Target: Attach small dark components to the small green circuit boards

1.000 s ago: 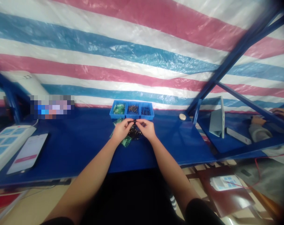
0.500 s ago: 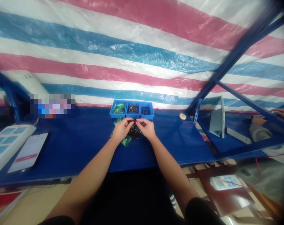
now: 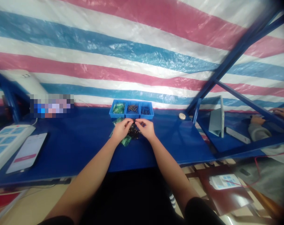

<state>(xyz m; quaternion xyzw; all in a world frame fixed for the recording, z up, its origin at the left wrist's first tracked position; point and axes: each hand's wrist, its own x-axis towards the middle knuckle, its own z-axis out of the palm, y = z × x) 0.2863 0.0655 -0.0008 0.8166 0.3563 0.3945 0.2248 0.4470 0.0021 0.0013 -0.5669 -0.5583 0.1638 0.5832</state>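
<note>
My left hand (image 3: 120,130) and my right hand (image 3: 146,128) meet fingertip to fingertip over the blue table (image 3: 81,140), both pinched on a small dark part (image 3: 134,121) too small to name. Beneath them lies a heap of small dark parts (image 3: 134,133) and some green circuit boards (image 3: 126,141). Just behind stands a blue three-compartment tray (image 3: 131,110): green boards on the left, dark round parts in the middle, dark parts on the right.
A white phone (image 3: 28,153) and a white keypad-like device (image 3: 6,142) lie at the left. A small round disc (image 3: 182,116) sits right of the tray. Blue frame bars (image 3: 226,62) rise at the right, where another person's hands (image 3: 259,120) work beside a grey stand (image 3: 216,118).
Almost nothing: both hands stay pinched together at the same spot, with only a slight shift of the view.
</note>
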